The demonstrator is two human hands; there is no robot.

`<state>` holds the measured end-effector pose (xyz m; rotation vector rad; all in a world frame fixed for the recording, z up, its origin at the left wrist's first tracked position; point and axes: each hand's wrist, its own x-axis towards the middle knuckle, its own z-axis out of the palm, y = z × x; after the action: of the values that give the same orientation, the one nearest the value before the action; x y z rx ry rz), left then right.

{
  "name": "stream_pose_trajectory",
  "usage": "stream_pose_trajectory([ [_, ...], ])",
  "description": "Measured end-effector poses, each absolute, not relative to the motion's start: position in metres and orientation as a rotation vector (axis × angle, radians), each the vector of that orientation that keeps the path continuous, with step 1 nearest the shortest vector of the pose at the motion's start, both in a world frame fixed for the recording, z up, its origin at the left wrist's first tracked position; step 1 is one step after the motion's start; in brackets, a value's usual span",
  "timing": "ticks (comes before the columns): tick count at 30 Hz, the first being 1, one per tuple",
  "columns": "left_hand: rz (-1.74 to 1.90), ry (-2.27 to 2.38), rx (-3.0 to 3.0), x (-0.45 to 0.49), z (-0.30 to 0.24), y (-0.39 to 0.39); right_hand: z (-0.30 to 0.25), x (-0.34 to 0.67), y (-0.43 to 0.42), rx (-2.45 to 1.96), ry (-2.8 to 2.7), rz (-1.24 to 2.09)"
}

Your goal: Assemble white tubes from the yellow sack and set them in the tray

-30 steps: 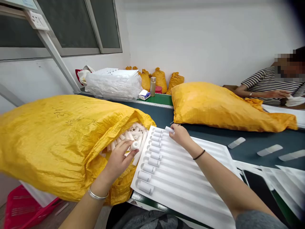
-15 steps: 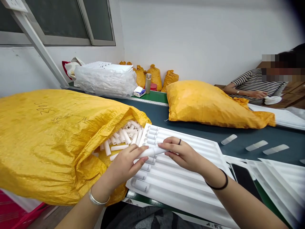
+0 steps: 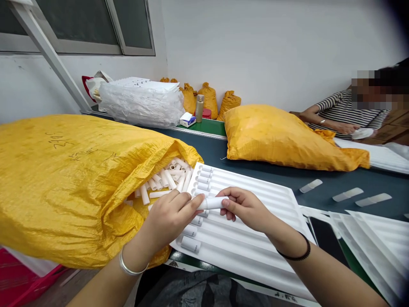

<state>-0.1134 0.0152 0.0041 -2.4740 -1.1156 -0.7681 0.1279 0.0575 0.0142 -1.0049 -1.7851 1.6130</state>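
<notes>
Crosswise, the white tube (image 3: pixel 213 203) runs left to right — left hand (image 3: pixel 171 213) and right hand (image 3: pixel 247 209) each closed round 1 end.

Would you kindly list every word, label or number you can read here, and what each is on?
Nothing reads clearly enough to quote.
Open yellow sack: black handwriting, unclear.
White tubes in the tray: dark print, too small.
Grey garment: print, blurred.
Pale table edge: dark marks, blurred.
Blue-and-white box: any print too small.
</notes>
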Motion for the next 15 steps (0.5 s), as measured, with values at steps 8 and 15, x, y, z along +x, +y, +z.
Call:
stream_pose_trajectory([
  [8,-0.998,-1.302,-2.750,-0.100,0.003,0.010,0.016,0.134,0.048,-0.798,-2.268,0.832],
  [15,-1.142,-1.290,-2.826,-0.092,0.007,0.000,0.021,0.137,0.035,-0.765,-2.226,0.741],
])
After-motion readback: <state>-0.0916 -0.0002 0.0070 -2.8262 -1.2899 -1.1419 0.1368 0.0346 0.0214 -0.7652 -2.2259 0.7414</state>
